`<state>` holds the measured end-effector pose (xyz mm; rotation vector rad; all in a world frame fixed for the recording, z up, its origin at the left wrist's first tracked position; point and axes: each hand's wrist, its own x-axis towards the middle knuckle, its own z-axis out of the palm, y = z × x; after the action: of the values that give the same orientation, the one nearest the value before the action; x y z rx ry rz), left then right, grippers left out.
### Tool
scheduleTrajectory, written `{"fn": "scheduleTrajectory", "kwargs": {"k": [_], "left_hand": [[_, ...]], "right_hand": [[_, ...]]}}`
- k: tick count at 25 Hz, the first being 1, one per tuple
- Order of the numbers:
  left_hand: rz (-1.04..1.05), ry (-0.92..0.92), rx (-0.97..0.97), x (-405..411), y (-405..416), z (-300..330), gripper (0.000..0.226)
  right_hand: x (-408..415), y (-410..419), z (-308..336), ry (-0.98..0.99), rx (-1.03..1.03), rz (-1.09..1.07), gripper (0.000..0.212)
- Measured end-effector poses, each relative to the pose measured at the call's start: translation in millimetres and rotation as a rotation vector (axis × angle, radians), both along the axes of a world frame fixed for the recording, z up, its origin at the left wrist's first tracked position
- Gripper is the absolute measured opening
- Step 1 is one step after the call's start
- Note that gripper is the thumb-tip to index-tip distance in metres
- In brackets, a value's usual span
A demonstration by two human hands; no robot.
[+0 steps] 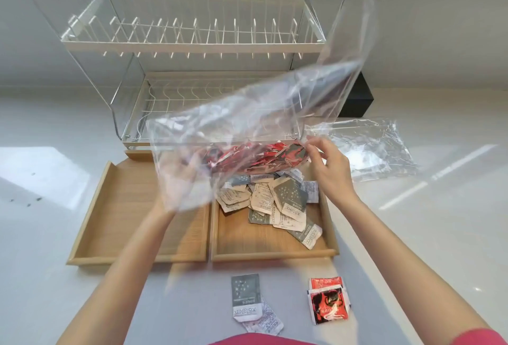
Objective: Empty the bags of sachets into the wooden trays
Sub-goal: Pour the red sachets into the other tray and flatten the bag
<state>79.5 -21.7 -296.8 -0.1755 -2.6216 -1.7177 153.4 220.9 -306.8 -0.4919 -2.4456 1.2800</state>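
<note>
At the centre of the frame the bag (pixel 247 130) of red sachets (pixel 247 156) is pinched by the right hand (pixel 327 168) and gripped through blurred plastic by the left hand (pixel 181 177), its long axis lying left-right above both trays (pixel 90 207).

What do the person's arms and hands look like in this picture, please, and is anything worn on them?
Both forearms are bare from elbow to wrist, with no watch, bracelet or glove in sight. The right hand shows no ring; the left hand is blurred behind clear plastic, so rings cannot be judged. A pinkish-red sleeve shows at the right upper arm, matching the pinkish-red garment at the bottom edge.
</note>
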Motion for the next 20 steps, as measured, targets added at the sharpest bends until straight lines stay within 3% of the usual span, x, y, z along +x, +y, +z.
{"fn": "scheduleTrajectory", "kwargs": {"k": [2, 5, 9, 14, 20], "left_hand": [[0.006, 0.079, -0.101, 10, -5, 14, 0.045], [0.025, 0.066, -0.021, 31, -23, 23, 0.021], [0.129, 0.034, -0.024, 59, -55, 10, 0.025], [0.36, -0.128, -0.116, 76, -107, -24, 0.027], [0.406, -0.281, -0.152, 66, -149, -41, 0.037]], "right_hand": [[6, -5, 13, 0.025, -0.002, 0.037, 0.022], [21, -20, 26, 0.032, -0.008, 0.118, 0.022], [35, -52, 20, -0.022, 0.001, 0.207, 0.019], [41, -98, -7, -0.274, -0.072, 0.28, 0.022], [24, -145, -27, -0.388, -0.048, 0.281, 0.029]]}}
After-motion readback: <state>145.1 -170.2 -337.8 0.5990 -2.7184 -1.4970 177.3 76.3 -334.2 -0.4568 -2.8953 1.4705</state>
